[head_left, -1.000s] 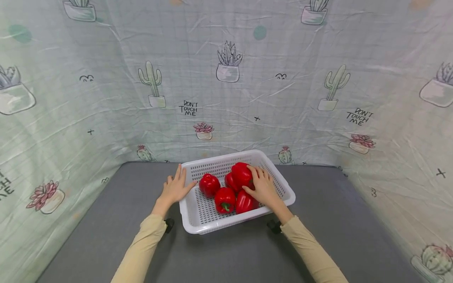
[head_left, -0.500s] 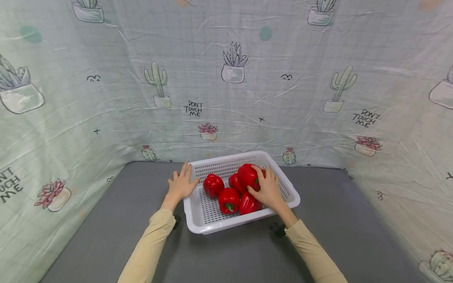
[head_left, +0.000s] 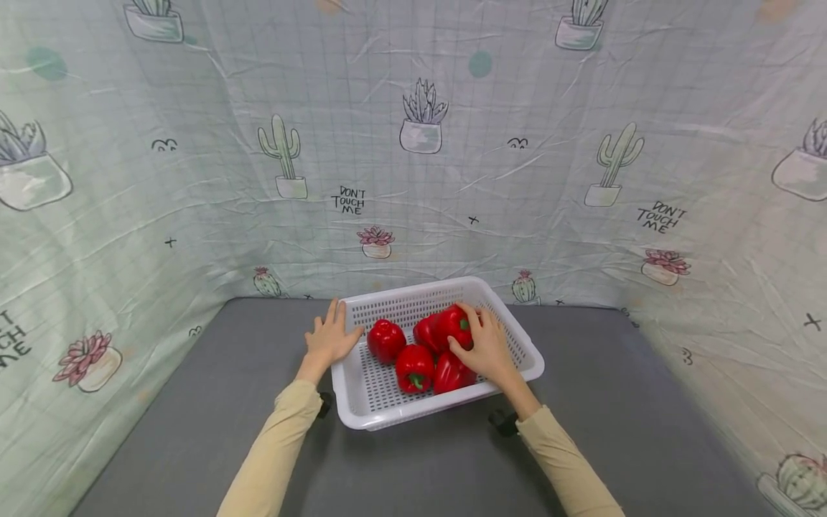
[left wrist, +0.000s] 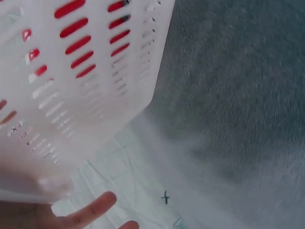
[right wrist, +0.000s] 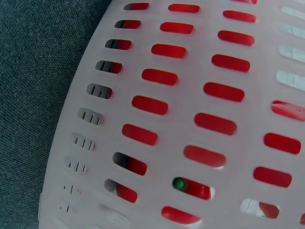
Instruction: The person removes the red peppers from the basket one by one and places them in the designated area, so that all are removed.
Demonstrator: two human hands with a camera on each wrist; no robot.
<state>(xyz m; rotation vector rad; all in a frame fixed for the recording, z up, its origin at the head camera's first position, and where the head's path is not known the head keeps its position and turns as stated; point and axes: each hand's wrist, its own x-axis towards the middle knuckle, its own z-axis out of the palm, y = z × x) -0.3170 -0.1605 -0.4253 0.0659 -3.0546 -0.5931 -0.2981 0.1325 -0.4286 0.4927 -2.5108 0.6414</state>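
A white slotted plastic basket (head_left: 413, 412) holds several glossy red bell peppers. My right hand (head_left: 489, 347) grips the bell pepper (head_left: 448, 328) lying uppermost at the right, thumb at its near side and fingers over its far side. Its green stem faces my palm. Below it sits another bell pepper (head_left: 450, 373), and one more (head_left: 423, 332) shows partly behind it. Two bell peppers lie further left, one (head_left: 415, 369) with its stem towards me. On the basket's left rim rests my left hand (head_left: 326, 340), fingers spread and straight, thumb reaching over the inside.
The basket stands slightly turned on a dark grey table (head_left: 426, 467). A cactus-print curtain (head_left: 413, 179) surrounds the back and sides. Through the basket's slotted wall (right wrist: 190, 83), red peppers and a green stem (right wrist: 180, 184) show in the right wrist view.
The bell pepper in my right hand has turned, bringing its green stem into sight, and sits a little lower. My left hand stays at the rim. The head view has shifted slightly.
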